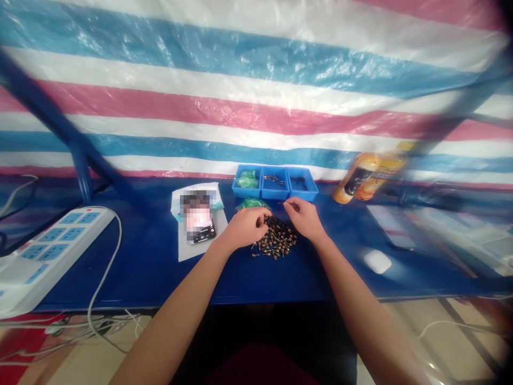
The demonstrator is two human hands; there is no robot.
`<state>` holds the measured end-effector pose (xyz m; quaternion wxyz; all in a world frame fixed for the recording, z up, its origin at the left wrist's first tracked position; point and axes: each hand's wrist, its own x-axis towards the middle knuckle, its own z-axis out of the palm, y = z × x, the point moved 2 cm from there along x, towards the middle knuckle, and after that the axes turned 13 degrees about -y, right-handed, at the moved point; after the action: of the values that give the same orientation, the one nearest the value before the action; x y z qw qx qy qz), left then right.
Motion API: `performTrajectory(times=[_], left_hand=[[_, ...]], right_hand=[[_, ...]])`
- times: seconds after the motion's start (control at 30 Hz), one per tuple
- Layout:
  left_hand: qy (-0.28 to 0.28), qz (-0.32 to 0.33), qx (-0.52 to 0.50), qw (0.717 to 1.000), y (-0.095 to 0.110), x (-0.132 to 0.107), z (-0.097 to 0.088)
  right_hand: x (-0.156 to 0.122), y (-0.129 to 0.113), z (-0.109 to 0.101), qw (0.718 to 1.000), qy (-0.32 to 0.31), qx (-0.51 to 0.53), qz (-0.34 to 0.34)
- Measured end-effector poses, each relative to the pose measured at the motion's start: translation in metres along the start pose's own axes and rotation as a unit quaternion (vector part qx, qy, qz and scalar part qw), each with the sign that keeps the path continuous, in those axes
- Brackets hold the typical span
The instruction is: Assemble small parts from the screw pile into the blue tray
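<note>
Ahead, blue tray compartments (274,197) hold green packets (247,179), hardware (274,179).

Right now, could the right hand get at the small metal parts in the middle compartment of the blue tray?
Probably yes. The right hand rests just in front of the blue tray's middle compartment, and nothing appears to stand between them. The green plastic bag lies off to the left, seemingly clear of that path.

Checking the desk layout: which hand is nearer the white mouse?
Right. The right hand is left of the white mouse and beyond it, by the pile of small parts; the left hand is farther left, across the pile.
</note>
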<state>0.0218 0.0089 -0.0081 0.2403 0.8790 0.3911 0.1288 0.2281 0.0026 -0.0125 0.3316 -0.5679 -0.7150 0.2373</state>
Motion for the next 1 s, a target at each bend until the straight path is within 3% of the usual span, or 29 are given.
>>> performTrajectory(times=[0.77,1.0], left_hand=[[-0.001,-0.005,0.001,1.0,-0.0009,-0.0018,-0.0006],[-0.001,-0.006,0.005,1.0,0.0012,-0.0027,-0.0005]], right_hand=[[-0.0009,-0.0009,0.0006,1.0,0.003,0.013,-0.001],[0.0023,0.002,0.0002,0.994,-0.009,0.105,0.002]])
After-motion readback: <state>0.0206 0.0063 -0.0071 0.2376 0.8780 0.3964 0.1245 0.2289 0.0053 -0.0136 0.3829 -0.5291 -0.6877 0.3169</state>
